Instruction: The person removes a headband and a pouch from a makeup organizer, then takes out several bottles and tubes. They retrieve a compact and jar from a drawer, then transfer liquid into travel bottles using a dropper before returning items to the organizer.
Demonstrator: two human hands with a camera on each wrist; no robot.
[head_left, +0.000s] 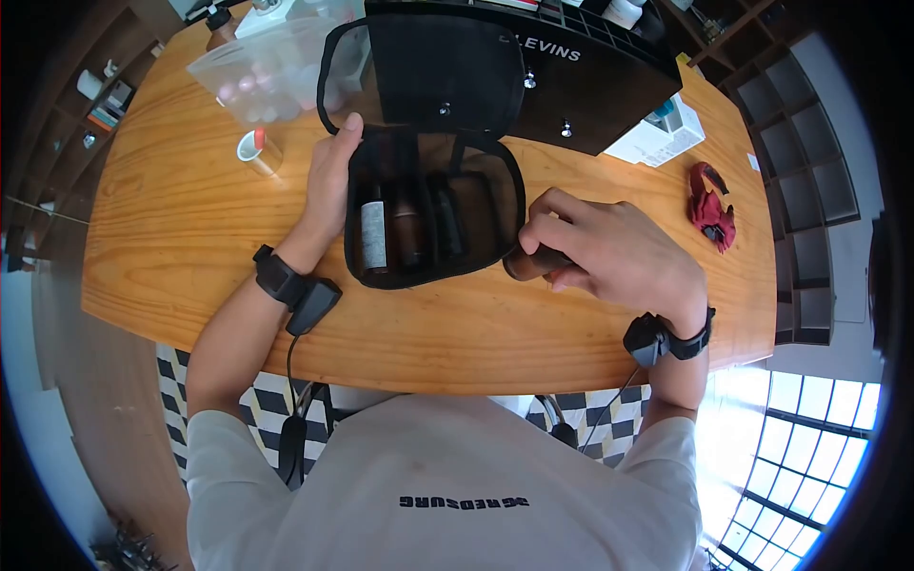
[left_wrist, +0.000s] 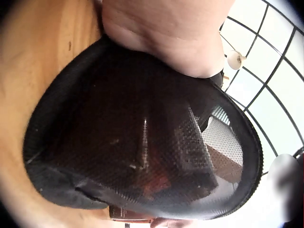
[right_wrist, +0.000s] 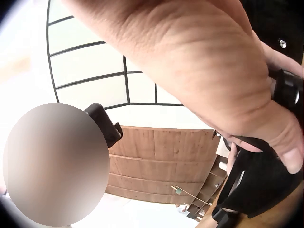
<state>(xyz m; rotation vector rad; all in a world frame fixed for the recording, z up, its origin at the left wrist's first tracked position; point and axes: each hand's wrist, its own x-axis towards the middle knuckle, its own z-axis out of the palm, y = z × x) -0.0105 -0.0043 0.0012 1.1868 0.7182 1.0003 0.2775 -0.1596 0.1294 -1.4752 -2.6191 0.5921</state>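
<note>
A black mesh case (head_left: 436, 278) stands on the wooden table with its lid (head_left: 438, 76) flipped back. Inside lie a dark bottle with a pale label (head_left: 374, 236), a brown bottle (head_left: 409, 238) and a slim black item (head_left: 447, 219). My left hand (head_left: 329, 181) grips the case's left side, thumb at the upper corner; its other fingers are hidden. In the left wrist view the mesh side (left_wrist: 114, 137) fills most of the picture below that hand. At the near right corner, outside the case, my right hand (head_left: 609, 243) holds a small dark brown bottle (head_left: 529, 264) tilted sideways.
Behind the case stands a black drawer box (head_left: 581, 86) with small knobs. A clear plastic bin (head_left: 276, 71) is at the back left, near a white cup (head_left: 260, 155). To the right are a white box (head_left: 662, 133) and a dark red bow headband (head_left: 709, 209).
</note>
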